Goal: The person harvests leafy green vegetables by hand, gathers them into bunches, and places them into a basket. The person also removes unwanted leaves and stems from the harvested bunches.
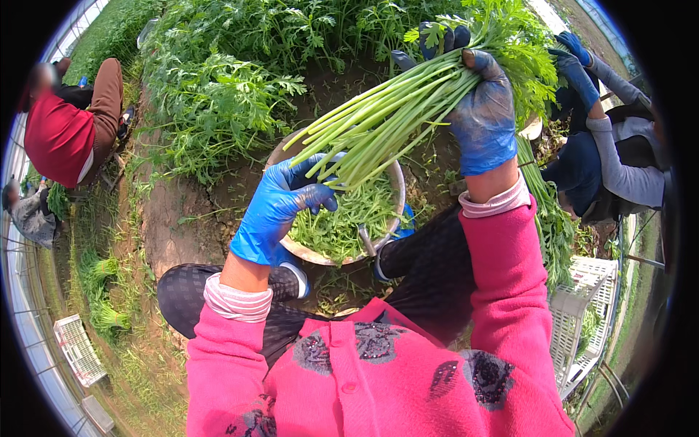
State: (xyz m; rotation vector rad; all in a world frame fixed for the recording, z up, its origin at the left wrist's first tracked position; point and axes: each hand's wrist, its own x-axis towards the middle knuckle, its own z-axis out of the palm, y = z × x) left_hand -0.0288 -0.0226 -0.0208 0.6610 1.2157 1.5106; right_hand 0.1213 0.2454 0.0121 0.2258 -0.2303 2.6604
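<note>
My right hand [483,109], in a soiled blue glove, grips a bunch of garland chrysanthemum greens [387,117] just below the leaves. The bunch slants down to the left, its bare stems fanned out and the leafy tops at upper right. At the lower stem ends is my blue-gloved left hand [289,202], with ends lying between its thumb and fingers; some of its fingers are hidden behind the stems. Below the bunch, a round basin [403,202] holds loose leaf trimmings [344,224]. A grey handle-like piece [367,240] leans at the basin's near rim.
Growing greens [218,104] stand ahead. A seated co-worker [611,142] in blue gloves is at right, near laid greens [557,240] and a white plastic crate [557,333]. At left are a person in red [60,136], tied bundles [112,317] and another crate [79,349].
</note>
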